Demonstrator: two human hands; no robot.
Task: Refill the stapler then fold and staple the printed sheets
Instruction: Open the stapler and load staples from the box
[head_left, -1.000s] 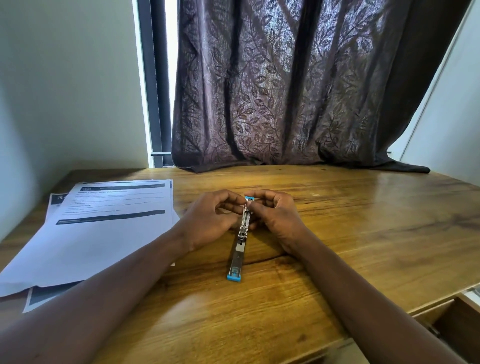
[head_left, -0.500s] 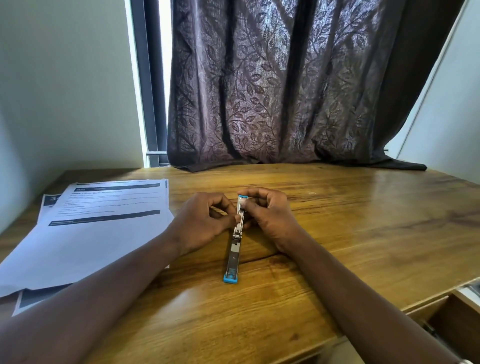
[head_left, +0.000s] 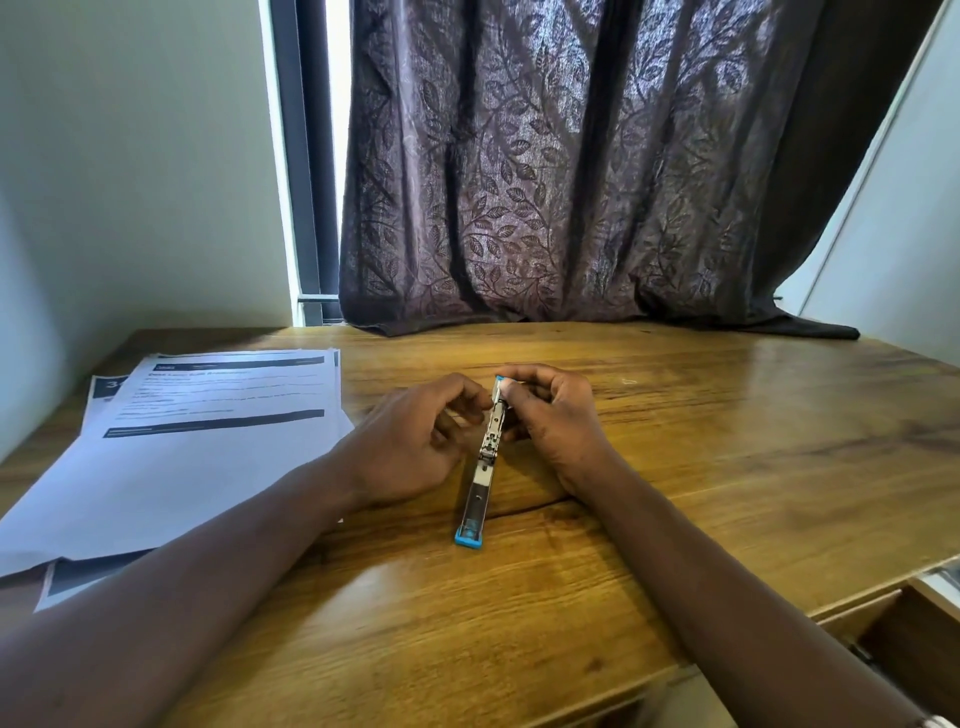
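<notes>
My two bare forearms come in from the lower corners and converge at the middle. My right grip (head_left: 550, 415) has its fingers curled, with thumb and forefinger pinching the far blue end of the opened silver metal stapler (head_left: 478, 488). My left grip (head_left: 410, 441) faces it, fingers curled inward and fingertips (head_left: 479, 401) at the stapler's left side. Whether they hold it I cannot tell. Both wrists are straight.
</notes>
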